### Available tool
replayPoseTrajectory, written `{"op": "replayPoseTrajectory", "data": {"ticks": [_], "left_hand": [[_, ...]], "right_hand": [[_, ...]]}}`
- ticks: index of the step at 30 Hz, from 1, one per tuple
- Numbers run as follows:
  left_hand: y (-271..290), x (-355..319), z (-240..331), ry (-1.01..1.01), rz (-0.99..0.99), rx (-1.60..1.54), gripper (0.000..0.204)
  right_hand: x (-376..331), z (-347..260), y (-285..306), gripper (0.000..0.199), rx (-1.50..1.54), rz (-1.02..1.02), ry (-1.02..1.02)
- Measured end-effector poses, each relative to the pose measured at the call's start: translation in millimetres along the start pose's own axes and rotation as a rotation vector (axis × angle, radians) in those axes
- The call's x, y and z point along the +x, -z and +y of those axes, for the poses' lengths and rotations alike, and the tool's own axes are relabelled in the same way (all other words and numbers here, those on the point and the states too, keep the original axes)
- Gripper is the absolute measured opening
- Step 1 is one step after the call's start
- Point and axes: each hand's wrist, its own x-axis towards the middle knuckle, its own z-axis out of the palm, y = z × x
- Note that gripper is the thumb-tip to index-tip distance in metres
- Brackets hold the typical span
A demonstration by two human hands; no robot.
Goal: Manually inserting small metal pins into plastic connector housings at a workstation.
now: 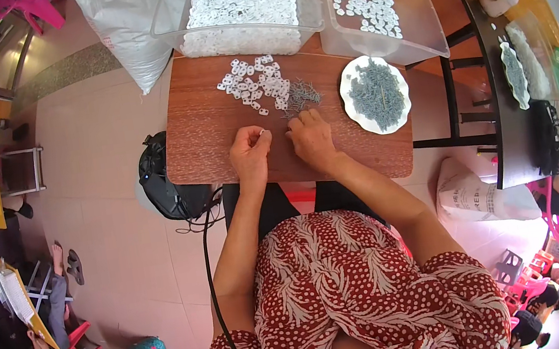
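My left hand (249,159) is above the near part of the brown wooden table (205,138), closed in a pinch. A small bit of white shows at its fingertips, apparently one of the white plastic pieces. Just to the right, my right hand (313,140) has its fingers curled down at the near edge of a small pile of grey screws (301,94); what they hold, if anything, is hidden. Beyond my hands lies a loose heap of small flat white plastic pieces with holes (256,84). A white scalloped plate (351,114) full of grey screws (377,93) stands at the right.
At the table's far edge, one clear bin (164,29) is heaped with white pieces; another clear bin (419,45) holds fewer. White sacks (128,31) stand back left and right of the table. A black bag (169,184) and a cable (213,285) are at my left. Other people sit nearby.
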Motion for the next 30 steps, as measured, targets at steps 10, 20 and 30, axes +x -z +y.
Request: {"op": "replayPoseTrajectory", "data": {"ticks": [10, 20, 30], "left_hand": [[26, -30, 32, 0.357, -0.110, -0.420, 0.009], [24, -52, 68, 0.277, -0.176, -0.542, 0.009], [28, -61, 78, 0.197, -0.173, -0.469, 0.008]], "right_hand": [[2, -8, 5, 0.009, 0.073, -0.010, 0.109], [7, -55, 90, 0.008, 1.169, -0.271, -0.329], [7, -65, 98, 0.013, 1.146, -0.284, -0.349]]}}
